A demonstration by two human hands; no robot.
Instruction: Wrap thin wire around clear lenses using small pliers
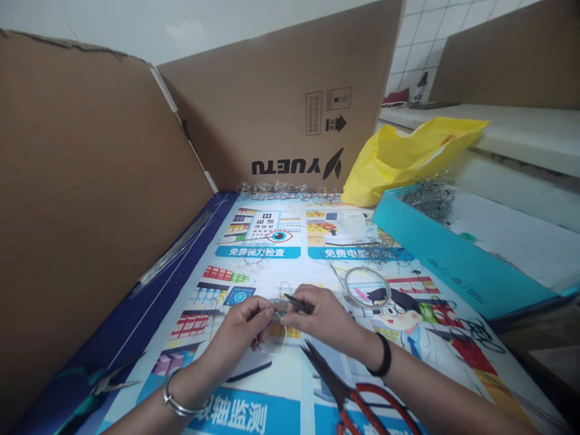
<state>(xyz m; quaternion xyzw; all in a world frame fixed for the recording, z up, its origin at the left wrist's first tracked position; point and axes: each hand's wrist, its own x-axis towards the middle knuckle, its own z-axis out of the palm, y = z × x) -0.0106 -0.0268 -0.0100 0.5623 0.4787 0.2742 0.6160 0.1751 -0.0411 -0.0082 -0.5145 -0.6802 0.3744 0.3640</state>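
Low over the middle of the printed sheet, my left hand [247, 326] pinches a thin wire loop [285, 339], which hangs beneath its fingertips. My right hand [322, 313] is closed round a short dark pointed tool [296, 302]. The tool's tip points left, toward the top of the wire; its exact kind is not clear. Both hands' fingertips are close together at the loop. Just below my right hand lie red-handled scissors [347, 393], their dark blades pointing up and left. A clear roll of tape [368, 287] rests behind my right wrist.
Pliers with green handles [93, 393] lie front left. Cardboard panels [272, 109] stand at the left and back. On the right are a turquoise box [453, 260] with tangled wire [428, 199] and a yellow bag [403, 157]. Straight wires [176, 249] and black loops [480, 331] lie about.
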